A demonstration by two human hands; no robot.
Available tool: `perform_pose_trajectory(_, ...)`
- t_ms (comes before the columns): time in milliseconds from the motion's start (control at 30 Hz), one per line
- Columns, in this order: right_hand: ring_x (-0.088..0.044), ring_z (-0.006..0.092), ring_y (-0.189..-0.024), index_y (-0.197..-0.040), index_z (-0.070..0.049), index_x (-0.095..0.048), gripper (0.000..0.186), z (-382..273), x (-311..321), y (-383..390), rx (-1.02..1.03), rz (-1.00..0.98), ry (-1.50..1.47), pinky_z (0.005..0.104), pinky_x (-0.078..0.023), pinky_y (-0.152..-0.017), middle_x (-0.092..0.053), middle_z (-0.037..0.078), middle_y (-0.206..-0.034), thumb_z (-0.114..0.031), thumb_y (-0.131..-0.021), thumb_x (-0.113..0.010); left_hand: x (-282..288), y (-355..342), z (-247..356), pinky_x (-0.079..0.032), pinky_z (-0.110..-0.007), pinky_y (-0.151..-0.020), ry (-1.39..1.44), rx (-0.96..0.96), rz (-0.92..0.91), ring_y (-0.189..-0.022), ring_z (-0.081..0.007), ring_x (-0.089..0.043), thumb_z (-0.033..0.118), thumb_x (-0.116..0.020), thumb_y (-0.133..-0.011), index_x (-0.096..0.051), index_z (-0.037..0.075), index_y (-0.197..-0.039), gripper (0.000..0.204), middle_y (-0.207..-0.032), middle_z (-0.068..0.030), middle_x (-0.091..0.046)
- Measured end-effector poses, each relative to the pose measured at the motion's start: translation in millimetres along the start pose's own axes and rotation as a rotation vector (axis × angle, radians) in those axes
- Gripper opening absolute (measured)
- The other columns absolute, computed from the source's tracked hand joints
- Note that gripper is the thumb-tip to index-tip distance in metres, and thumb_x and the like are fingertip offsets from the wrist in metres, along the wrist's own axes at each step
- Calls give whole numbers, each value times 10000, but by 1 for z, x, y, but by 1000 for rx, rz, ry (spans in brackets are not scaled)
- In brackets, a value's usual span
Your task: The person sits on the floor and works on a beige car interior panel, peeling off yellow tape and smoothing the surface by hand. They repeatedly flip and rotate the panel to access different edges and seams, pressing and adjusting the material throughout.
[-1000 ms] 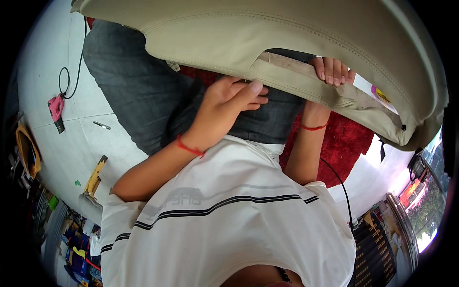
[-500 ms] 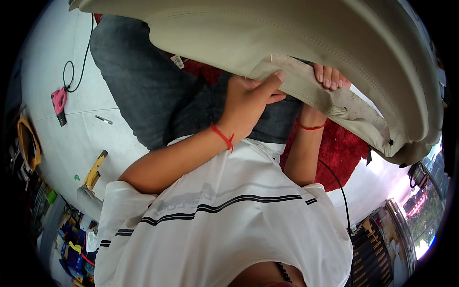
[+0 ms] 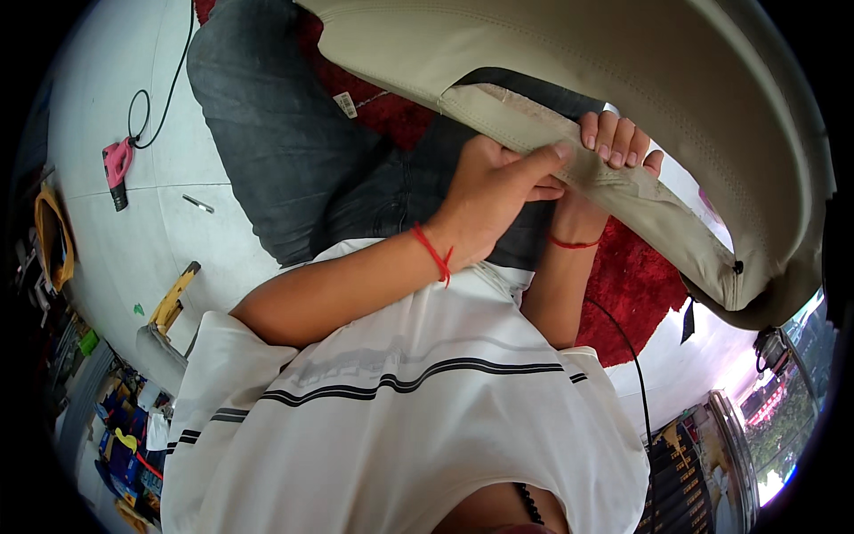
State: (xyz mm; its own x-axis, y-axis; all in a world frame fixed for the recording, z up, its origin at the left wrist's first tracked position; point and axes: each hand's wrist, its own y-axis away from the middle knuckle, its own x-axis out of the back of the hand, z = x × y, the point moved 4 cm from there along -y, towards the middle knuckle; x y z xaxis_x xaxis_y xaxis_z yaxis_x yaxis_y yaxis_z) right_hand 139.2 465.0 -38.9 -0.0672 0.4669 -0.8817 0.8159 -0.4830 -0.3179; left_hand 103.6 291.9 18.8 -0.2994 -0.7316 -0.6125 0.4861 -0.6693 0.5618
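A large beige leather-covered panel (image 3: pixel 569 44) with stitched seams lies over my lap, curving down at the right. Along its near side runs a narrow leather-wrapped strip (image 3: pixel 498 118), bordering a long opening. My left hand (image 3: pixel 500 189) pinches this strip, thumb on top and fingers curled beneath. Just to the right, my right hand (image 3: pixel 616 142) reaches under the strip; its fingers come up through the opening and fold over the far edge. The right palm is hidden below the leather. A loose leather edge (image 3: pixel 636 185) puckers beside the right fingers.
A pink heat gun (image 3: pixel 116 169) with a black cord and a pen (image 3: pixel 198 204) lie on the pale floor at left. Nearby is a yellow-handled tool (image 3: pixel 173 298). A red rug (image 3: pixel 636 285) spreads under me. Cluttered supplies (image 3: pixel 129 436) stand at lower left.
The panel has shifted right and tilted in view, so the opening shows wider. My left hand has moved right along the strip, closer to the right fingers. Both hands keep their hold.
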Motion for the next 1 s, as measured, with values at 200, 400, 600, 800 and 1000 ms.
perform_pose_trajectory(200, -543, 209, -702, -703, -126, -602, 471, -3, 10, 2, 5, 60, -37, 379, -431, -709, -588, 39, -679, -381, -1001, -341, 28, -9, 3, -604, -339, -780, -134, 110, 139, -800, -295, -772, 559, -518, -1025, -713, -115, -1102, 706, -942, -248, -778)
perform_pose_trajectory(400, -532, 238, -747, -856, -113, -668, 608, 3, 8, 7, 43, 141, -44, 408, -443, -743, -635, 60, -766, -520, -1096, -284, 46, -14, 4, -511, -449, -1077, 61, -22, 58, -1183, -295, -690, 612, -568, -1021, -621, -24, -1335, 711, -1288, -202, -706)
perform_pose_trajectory(600, -567, 259, -810, -884, -98, -664, 392, 8, -22, -31, 55, 381, -75, 448, -464, -855, -641, 80, -850, -433, -990, -490, 62, -22, 30, -263, -521, -1280, 99, -343, -156, -1493, -360, -420, 942, -442, -810, -430, 10, -1518, 1171, -1557, -202, -469)
perform_pose_trajectory(800, -587, 361, -1296, -1341, -91, -644, 505, 23, -55, -85, 166, 752, -84, 586, -429, -1128, -667, 142, -1330, -431, -1030, -435, 70, -61, 54, -300, -513, -1253, 81, -372, -230, -1436, -362, -489, 946, -416, -799, -521, 71, -1346, 1037, -1481, -184, -522)
perform_pose_trajectory(1000, -558, 349, -1337, -1367, -44, -608, 502, 50, -61, -103, 44, 563, -312, 571, -420, -1154, -615, 141, -1421, -419, -1049, -505, 60, -88, 77, -402, -494, -1207, 255, -357, -351, -1393, -324, -539, 312, -597, -1048, -504, 30, -1470, 516, -1478, -155, -572)
